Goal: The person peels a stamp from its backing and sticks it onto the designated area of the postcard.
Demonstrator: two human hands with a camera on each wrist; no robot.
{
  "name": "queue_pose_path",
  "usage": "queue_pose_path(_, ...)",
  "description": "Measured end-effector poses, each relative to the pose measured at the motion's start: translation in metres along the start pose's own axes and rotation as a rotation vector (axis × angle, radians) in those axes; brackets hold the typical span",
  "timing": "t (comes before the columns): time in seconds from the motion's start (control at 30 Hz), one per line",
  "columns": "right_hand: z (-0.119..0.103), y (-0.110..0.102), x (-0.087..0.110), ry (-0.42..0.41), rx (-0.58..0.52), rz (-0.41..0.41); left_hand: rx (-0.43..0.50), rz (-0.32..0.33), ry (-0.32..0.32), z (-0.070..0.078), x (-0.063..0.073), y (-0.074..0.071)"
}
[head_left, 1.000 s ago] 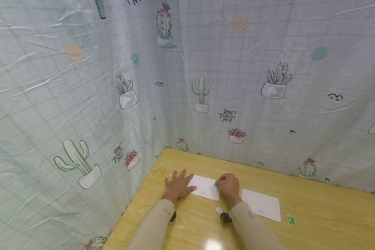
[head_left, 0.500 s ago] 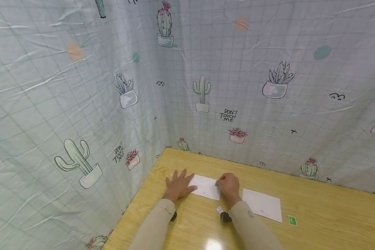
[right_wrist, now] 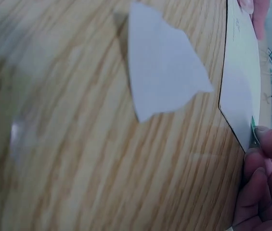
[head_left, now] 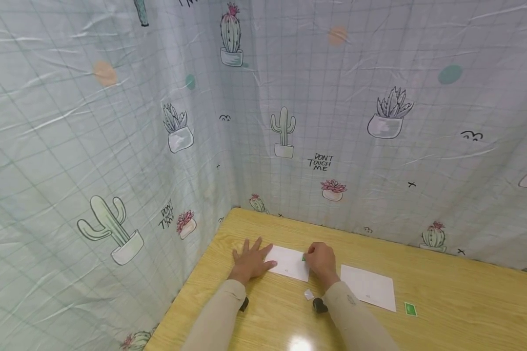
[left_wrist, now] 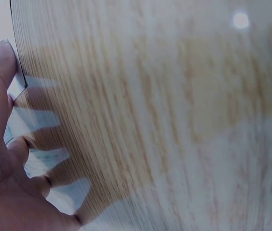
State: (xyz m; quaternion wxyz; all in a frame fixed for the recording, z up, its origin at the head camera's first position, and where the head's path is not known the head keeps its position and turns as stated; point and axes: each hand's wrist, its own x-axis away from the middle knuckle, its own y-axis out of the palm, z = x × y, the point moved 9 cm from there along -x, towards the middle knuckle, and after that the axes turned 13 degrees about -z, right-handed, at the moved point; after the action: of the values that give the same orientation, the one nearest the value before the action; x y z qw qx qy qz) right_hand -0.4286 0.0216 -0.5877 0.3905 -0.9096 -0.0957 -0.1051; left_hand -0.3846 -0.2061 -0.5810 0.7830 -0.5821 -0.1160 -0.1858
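On the wooden table lies a white envelope [head_left: 287,263] with a small printed mark near its lower edge. My left hand [head_left: 250,262] rests with fingers spread at its left end, thumb and index finger on the paper. My right hand [head_left: 322,261] is at the opposite end, pinching a small green stamp [head_left: 304,257] between thumb and fingertips at the envelope's upper right corner. In the right wrist view the stamp [right_wrist: 255,131] shows as a thin green sliver, mostly covered by the fingers. The left wrist view shows the left fingers touching the tabletop.
A second white envelope [head_left: 369,287] lies right of my right hand, with another green stamp [head_left: 410,309] beside it. A torn white paper scrap [right_wrist: 164,62] lies just in front of the first envelope. A cactus-print curtain [head_left: 355,195] borders the table behind and at left.
My right wrist has shifted very slightly, with its fingers still on the stamp. The left hand and both envelopes have stayed in place.
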Motion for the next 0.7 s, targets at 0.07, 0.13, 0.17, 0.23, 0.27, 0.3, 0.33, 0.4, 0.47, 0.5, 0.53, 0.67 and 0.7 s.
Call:
queue_pose_path(0.07, 0.001, 0.0, 0.0, -0.011, -0.01, 0.004, -0.002, -0.001, 0.0, 0.0, 0.001, 0.0)
queue_pose_path(0.13, 0.003, 0.0, 0.0, -0.023, -0.032, 0.009, 0.0, -0.004, 0.001, 0.0, 0.001, 0.001)
queue_pose_path(0.17, 0.005, -0.001, 0.0, -0.026, -0.048, 0.016, 0.004, -0.006, 0.004, 0.001, 0.001, 0.001)
queue_pose_path(0.23, 0.007, -0.004, 0.001, -0.035, -0.094, 0.032, 0.004, -0.006, 0.007, 0.001, 0.0, 0.001)
queue_pose_path(0.27, 0.009, -0.006, 0.002, -0.037, -0.115, 0.039, 0.009, -0.009, 0.008, 0.001, 0.0, 0.001)
queue_pose_path(0.3, 0.01, -0.007, 0.003, -0.038, -0.137, 0.046, 0.008, -0.007, 0.007, 0.001, 0.0, 0.001)
queue_pose_path(0.33, 0.011, -0.008, 0.003, -0.037, -0.163, 0.049, 0.004, -0.005, 0.004, 0.001, 0.0, 0.0)
queue_pose_path(0.4, 0.012, -0.01, 0.005, -0.029, -0.191, 0.048, -0.005, -0.002, -0.002, 0.0, 0.001, 0.0)
queue_pose_path(0.47, 0.012, -0.009, 0.005, -0.034, -0.199, 0.042, -0.008, -0.003, -0.007, 0.0, 0.001, 0.0)
queue_pose_path(0.5, 0.011, -0.009, 0.006, -0.035, -0.204, 0.037, -0.012, 0.001, -0.007, 0.0, 0.001, -0.001)
queue_pose_path(0.53, 0.01, -0.008, 0.007, -0.039, -0.207, 0.032, -0.012, 0.0, -0.006, 0.0, 0.001, 0.0)
queue_pose_path(0.67, 0.007, -0.005, 0.01, -0.058, -0.192, 0.023, -0.001, -0.003, 0.001, 0.001, 0.0, 0.0)
queue_pose_path(0.7, 0.007, -0.004, 0.01, -0.057, -0.188, 0.02, 0.001, -0.003, 0.001, 0.001, 0.0, 0.0)
